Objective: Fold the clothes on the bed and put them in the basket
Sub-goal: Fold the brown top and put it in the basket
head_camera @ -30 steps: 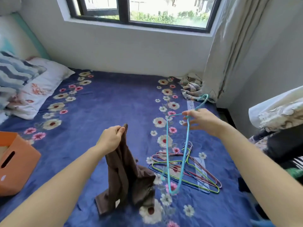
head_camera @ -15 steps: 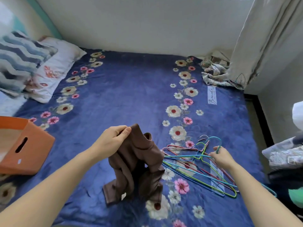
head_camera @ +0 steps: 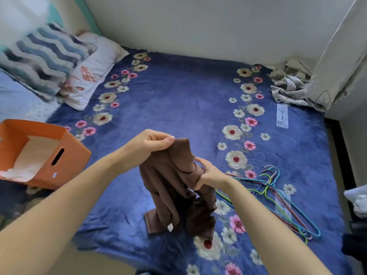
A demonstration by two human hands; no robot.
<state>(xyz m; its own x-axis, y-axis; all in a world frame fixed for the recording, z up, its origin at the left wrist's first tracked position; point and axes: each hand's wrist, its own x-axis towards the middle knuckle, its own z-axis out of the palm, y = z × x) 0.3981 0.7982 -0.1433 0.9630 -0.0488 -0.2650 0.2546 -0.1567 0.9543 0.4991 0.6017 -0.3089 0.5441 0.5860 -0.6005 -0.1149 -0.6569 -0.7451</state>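
My left grip (head_camera: 148, 144) pinches the top edge of the brown garment (head_camera: 172, 187), fingers curled against the thumb, and holds it up over the blue, flowered bed (head_camera: 178, 100). My right grip (head_camera: 210, 175) is closed on a fold at the garment's right side, a little lower. The cloth hangs from both, and its lower end lies bunched on the bed. Just to its right, partly hidden behind my right forearm, lies a heap of coloured wire hangers (head_camera: 278, 195). The orange basket (head_camera: 75, 155) stands on the bed at the left, well apart from the garment, with something white inside. Two pillows (head_camera: 45, 54) lie in the far left corner. A crumpled patterned cloth (head_camera: 288, 90) lies at the far right, touching the curtain (head_camera: 337, 56).
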